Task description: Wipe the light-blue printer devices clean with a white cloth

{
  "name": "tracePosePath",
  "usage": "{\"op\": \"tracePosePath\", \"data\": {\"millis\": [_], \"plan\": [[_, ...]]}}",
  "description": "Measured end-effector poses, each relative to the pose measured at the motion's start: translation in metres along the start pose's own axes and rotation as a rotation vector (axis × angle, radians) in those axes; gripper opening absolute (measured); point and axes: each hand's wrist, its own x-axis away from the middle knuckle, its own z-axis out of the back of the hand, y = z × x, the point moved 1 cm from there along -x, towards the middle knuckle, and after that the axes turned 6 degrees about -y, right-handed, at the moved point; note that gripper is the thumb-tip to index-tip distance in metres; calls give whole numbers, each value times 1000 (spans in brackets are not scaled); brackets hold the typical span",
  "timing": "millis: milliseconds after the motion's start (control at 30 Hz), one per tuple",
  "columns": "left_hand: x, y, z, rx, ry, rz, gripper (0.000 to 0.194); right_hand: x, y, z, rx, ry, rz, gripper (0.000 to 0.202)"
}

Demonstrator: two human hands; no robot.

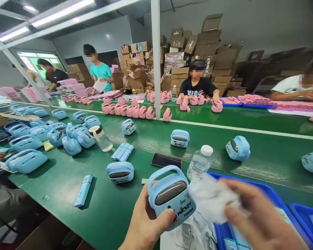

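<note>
Gripping the blue Mickey case (172,198) from below, the left hand (146,225) wraps its fingers around it, printed face up, while the right hand (261,218) pinches a blurry white cloth (211,201) against it above the blue tray (273,198).

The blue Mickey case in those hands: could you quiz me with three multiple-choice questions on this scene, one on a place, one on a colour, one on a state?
1. Where does the black phone lie?
A. on the green table
B. in the blue tray
C. on a cardboard box

2. What colour are the cases in the far row?
A. yellow
B. pink
C. white

3. How is the blue Mickey case held?
A. lying loose on the table
B. gripped by the left hand
C. hanging from a hook

Answers: 1 A, it lies flat on the green surface beside the water bottle. 2 B, the far row is pink. 3 B, the left fingers wrap it, while the right hand holds a white cloth.
</note>
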Motion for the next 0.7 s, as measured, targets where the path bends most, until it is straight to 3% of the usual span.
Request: {"op": "tracePosePath", "data": {"millis": [67,133,167,200,267,333,433,533,700], "plan": [[2,-1,-1,-116,-17,-37,70,31,-21,-53,-6,-212,275,34],[6,-4,3,-260,-7,-98,65,39,-26,-81,2,-209,446,39],[8,-4,7,-307,9,-124,63,36,-22,-86,-1,-158,441,35],[10,-5,11,-326,24,-140,62,33,-15,-85,-16,-102,363,28],[13,-5,18,-311,34,-129,67,26,4,-80,-105,-51,70,7],[14,-3,22,-291,-12,-97,72,26,21,-76,-234,-93,-168,24],[12,3,21,-256,-135,-106,71,35,30,-80,-373,-207,-220,61],[11,2,20,-231,-157,-148,69,43,22,-88,-401,-279,-233,73],[13,-13,28,-260,142,-110,81,42,3,-97,-477,-174,-380,78]]}}
